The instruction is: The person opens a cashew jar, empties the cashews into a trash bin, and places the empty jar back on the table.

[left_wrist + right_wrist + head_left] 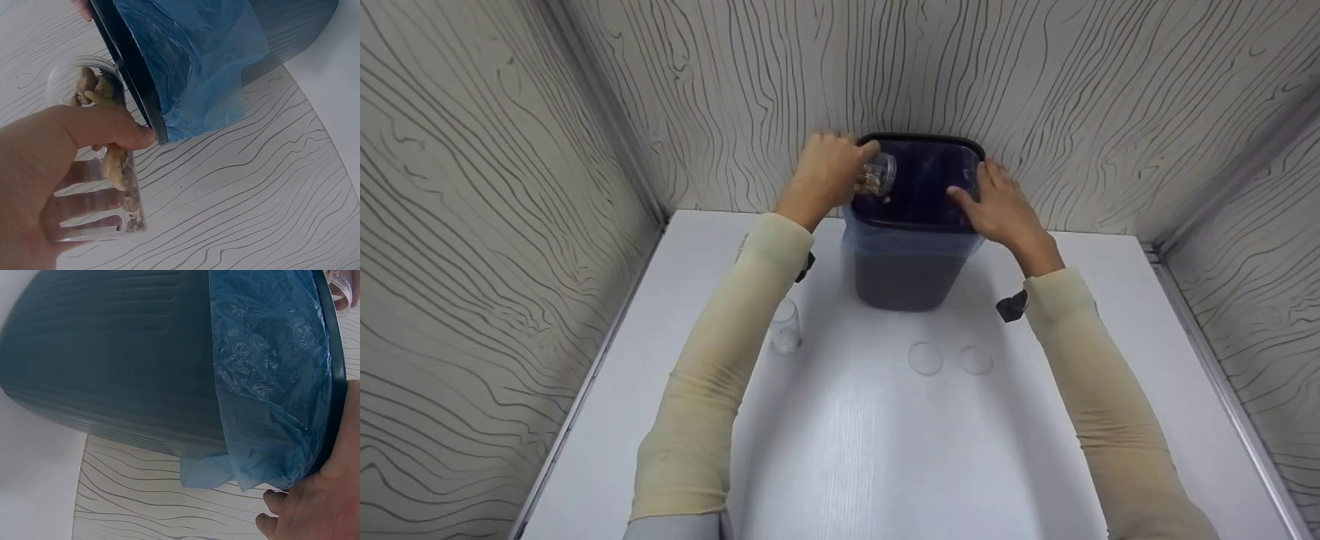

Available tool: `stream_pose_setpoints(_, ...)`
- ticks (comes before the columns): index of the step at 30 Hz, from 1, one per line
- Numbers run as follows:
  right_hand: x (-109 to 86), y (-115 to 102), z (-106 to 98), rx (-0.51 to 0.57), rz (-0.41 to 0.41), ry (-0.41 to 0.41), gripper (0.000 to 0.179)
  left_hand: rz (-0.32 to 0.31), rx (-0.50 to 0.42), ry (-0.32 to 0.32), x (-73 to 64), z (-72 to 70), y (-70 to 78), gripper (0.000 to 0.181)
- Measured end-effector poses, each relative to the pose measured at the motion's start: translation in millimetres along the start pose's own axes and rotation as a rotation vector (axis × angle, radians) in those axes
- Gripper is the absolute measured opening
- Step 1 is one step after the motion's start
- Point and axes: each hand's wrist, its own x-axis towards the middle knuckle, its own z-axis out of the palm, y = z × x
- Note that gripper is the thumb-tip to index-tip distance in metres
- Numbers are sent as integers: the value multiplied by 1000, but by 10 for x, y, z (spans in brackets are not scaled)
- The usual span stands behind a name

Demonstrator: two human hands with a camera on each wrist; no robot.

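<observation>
My left hand [829, 169] grips a clear plastic jar [130, 194] tipped on its side, its mouth over the left rim of a dark trash can [907, 281]. Brown and pale chunks, like nuts or dried bits, lie along the jar's lower wall; a small pale piece shows just below its mouth in the head view. A blue bag [270, 382] lines the can and folds down outside its rim. My right hand [1001, 210] holds the can's right rim, thumb over the inside and fingers along the outside.
A second clear jar [786, 326] stands on the white table [840, 450], beside my left forearm. Two round clear lids [925, 358] lie in front of the can. Wood-patterned walls [765, 75] enclose the table at the back and sides, the back one close behind the can.
</observation>
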Motion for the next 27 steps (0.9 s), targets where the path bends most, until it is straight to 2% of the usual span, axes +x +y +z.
stream_pose_setpoints(27,9,-4,12,4,5,-2,97,9,21,-16,26,10,23,67)
